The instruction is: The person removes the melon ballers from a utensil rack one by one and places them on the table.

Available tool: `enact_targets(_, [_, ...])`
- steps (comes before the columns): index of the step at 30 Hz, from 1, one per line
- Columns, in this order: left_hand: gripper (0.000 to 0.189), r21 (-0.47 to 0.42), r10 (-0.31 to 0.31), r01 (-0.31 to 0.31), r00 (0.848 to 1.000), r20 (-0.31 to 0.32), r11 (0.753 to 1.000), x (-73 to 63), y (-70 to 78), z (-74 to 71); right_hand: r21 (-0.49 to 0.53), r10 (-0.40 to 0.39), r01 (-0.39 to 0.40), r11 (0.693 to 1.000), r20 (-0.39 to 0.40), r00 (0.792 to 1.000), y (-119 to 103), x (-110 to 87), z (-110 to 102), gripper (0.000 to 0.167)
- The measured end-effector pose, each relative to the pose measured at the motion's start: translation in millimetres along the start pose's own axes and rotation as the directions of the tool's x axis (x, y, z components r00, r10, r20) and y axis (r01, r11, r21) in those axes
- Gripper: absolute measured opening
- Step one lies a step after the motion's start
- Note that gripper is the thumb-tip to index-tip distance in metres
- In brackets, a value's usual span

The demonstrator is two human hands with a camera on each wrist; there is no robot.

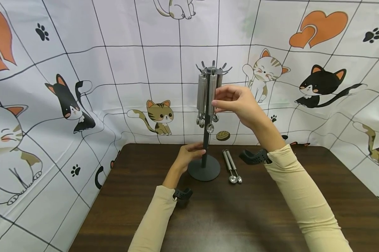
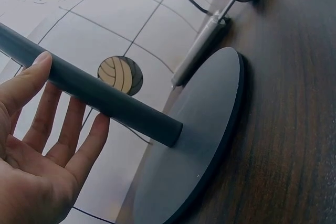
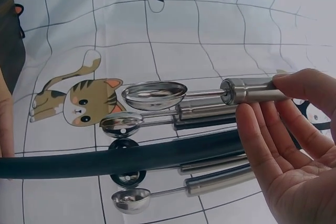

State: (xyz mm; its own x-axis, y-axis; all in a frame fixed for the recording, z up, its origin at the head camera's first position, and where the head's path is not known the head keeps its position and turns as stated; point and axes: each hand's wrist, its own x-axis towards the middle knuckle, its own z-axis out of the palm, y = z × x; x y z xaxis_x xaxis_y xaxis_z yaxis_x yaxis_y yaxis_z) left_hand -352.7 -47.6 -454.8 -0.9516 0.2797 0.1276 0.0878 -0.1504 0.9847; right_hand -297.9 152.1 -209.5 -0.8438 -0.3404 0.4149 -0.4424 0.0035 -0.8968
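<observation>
A dark grey stand (image 1: 206, 138) with a round base and a ring of hooks stands upright on the table. Several metal spoons with round bowls and thick cylindrical handles hang from it. My left hand (image 1: 191, 155) holds the pole low down, thumb on one side and fingertips on the other, as the left wrist view shows. Higher up, my right hand (image 1: 235, 103) pinches the handle of a hanging metal spoon (image 3: 155, 95) between thumb and fingers. Its bowl points down, alongside the other spoons (image 3: 131, 200). In the right wrist view the hooks are out of sight.
Two more metal spoons (image 1: 230, 166) lie side by side on the dark wooden table (image 1: 208, 217), right of the stand's base. A white cloth backdrop (image 1: 164, 66) with cat drawings and grid lines hangs behind and at both sides.
</observation>
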Motion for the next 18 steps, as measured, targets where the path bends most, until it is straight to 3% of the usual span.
enact_targets(9, [0.044,-0.005,-0.003,0.003,1.000,0.011,1.000,-1.9,0.8,1.7,0.008,0.021,-0.021,1.000,0.028,0.999,10,-14.6,-14,0.022])
enact_targets(18, [0.044,0.004,-0.006,0.006,1.000,0.010,1.000,-0.4,1.4,0.3,-0.072,0.117,-0.116,0.991,-0.001,0.993,44,-38.1,-47,0.017])
